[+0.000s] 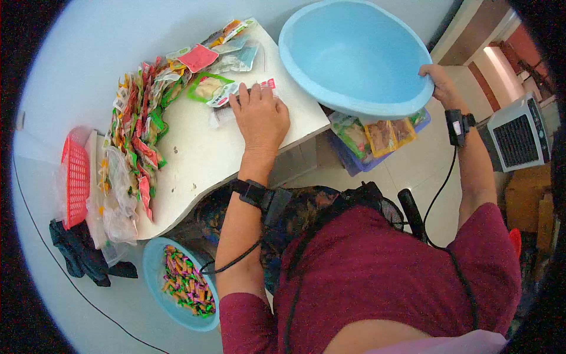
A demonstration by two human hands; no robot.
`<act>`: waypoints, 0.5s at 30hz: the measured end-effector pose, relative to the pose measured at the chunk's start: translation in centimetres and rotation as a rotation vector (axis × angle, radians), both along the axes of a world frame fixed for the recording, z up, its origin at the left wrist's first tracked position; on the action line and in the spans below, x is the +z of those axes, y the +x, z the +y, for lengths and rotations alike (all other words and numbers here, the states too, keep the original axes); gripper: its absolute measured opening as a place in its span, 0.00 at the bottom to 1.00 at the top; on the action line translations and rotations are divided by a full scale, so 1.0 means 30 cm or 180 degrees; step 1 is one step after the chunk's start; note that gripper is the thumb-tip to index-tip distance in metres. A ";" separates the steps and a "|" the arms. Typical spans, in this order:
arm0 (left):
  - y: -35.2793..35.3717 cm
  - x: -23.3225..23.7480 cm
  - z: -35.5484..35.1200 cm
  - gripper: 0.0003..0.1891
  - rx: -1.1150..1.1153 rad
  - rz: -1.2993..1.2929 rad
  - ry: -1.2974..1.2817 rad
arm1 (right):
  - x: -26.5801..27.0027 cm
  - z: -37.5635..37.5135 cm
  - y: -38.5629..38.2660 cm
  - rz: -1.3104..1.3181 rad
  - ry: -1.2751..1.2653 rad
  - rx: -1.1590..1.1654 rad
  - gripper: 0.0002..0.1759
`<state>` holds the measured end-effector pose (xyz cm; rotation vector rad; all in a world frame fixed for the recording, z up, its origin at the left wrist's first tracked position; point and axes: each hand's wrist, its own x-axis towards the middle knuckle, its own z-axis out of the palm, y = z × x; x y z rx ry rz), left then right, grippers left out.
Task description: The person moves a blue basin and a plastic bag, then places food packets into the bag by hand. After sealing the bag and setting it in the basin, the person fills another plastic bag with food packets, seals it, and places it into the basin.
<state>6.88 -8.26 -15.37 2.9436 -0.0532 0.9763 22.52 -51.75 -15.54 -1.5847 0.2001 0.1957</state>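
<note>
My left hand (260, 118) lies palm down over a clear snack packet (221, 115) on the white table, its fingers spread apart and resting on top. A red and white packet end (268, 84) shows past the fingertips; the palm hides what is under it. Touching its left side is a green-edged snack packet (207, 87). My right hand (439, 82) is closed around the rim of a large light-blue basin (354, 56), on its right side. The basin is tilted towards me, and nothing shows inside it.
A long row of colourful snack packets (141, 118) lines the table's (194, 141) far left edge. Beyond it stand a red basket (76, 183) and clear bags (121, 203). Below are a blue tub of wrapped sweets (152, 277), more packets (389, 138) under the basin, and an air cooler (519, 133).
</note>
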 end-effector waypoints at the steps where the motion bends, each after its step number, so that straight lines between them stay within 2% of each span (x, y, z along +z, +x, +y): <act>1: -0.012 0.005 0.009 0.17 0.0031 -0.0009 0.0000 | -0.002 -0.023 0.005 0.0024 0.0158 0.0088 0.17; 5: -0.061 0.031 0.029 0.17 -0.0390 -0.0290 -0.0077 | 0.125 -0.116 -0.056 0.0152 0.0334 0.0117 0.17; 8: -0.067 0.013 0.043 0.16 -0.0681 -0.0257 -0.0237 | 0.266 -0.164 -0.145 0.0122 -0.0002 0.0065 0.17; 9: -0.068 0.010 0.044 0.16 -0.0689 -0.0243 -0.0270 | 0.282 -0.260 -0.105 0.0301 -0.0207 -0.0010 0.16; 11: -0.068 0.008 0.043 0.15 -0.0710 -0.0215 -0.0316 | 0.327 -0.379 -0.102 0.0049 -0.1144 0.0127 0.13; 12: -0.065 0.009 0.044 0.14 -0.0712 -0.0222 -0.0331 | 0.375 -0.389 -0.137 -0.0377 -0.1885 0.0337 0.12; 15: -0.066 0.008 0.043 0.12 -0.0726 -0.0225 -0.0388 | 0.436 -0.325 -0.177 0.0047 -0.1717 0.0659 0.07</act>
